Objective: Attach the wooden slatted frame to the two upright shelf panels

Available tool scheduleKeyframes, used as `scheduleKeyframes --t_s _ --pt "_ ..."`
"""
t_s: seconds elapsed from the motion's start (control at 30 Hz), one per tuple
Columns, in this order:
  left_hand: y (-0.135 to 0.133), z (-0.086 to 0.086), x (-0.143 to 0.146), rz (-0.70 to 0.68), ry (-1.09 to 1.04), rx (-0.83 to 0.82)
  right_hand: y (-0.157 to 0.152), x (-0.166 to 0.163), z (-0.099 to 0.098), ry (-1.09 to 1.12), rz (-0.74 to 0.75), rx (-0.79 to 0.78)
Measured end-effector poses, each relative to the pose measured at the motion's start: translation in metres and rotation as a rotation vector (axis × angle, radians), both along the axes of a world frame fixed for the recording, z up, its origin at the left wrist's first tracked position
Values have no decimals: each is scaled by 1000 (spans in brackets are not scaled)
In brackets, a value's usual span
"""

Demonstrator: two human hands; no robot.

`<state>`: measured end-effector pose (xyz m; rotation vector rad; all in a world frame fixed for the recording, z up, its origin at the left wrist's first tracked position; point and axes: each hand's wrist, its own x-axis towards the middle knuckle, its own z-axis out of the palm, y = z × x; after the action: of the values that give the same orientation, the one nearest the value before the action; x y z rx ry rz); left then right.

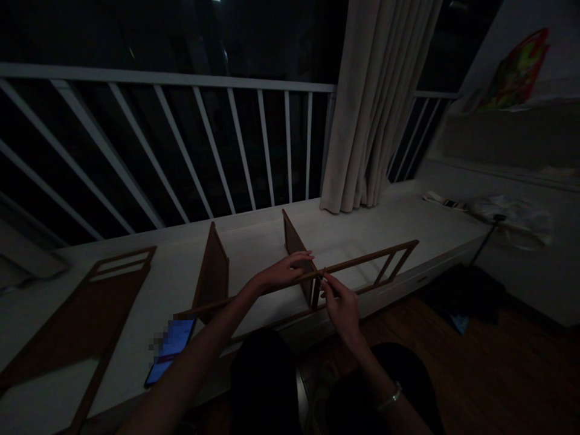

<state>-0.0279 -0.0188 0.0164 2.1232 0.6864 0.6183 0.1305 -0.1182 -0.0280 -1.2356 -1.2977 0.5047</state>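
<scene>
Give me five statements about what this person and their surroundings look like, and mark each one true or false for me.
1. The left hand and the right hand are both at the wooden frame. True.
2. The bracelet is on the left arm. False: it is on the right arm.
3. The phone has its screen lit. True.
4. The curtain lies bundled on the floor. False: it hangs down by the railing.
5. The brown panel at the picture's far left stands upright. False: it lies flat on the white ledge.
</scene>
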Motion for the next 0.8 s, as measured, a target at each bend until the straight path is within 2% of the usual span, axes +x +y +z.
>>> scheduleKeyframes --t_s 0.1,0.3,0.5,0.63,0.8 --pt "0 0 0 4 -4 -1 1 -1 -3 13 25 -25" --pt "4 -1 -1 -45 -7 24 3 -4 -6 -7 93 23" --pt "7 -4 -2 -66 -12 15 5 -11 -11 204 133 -88" --pt "5 -2 -1 -59 -15 21 7 -16 -8 366 140 -119" --pt "4 0 -1 -43 2 29 5 -18 -1 420 160 -135"
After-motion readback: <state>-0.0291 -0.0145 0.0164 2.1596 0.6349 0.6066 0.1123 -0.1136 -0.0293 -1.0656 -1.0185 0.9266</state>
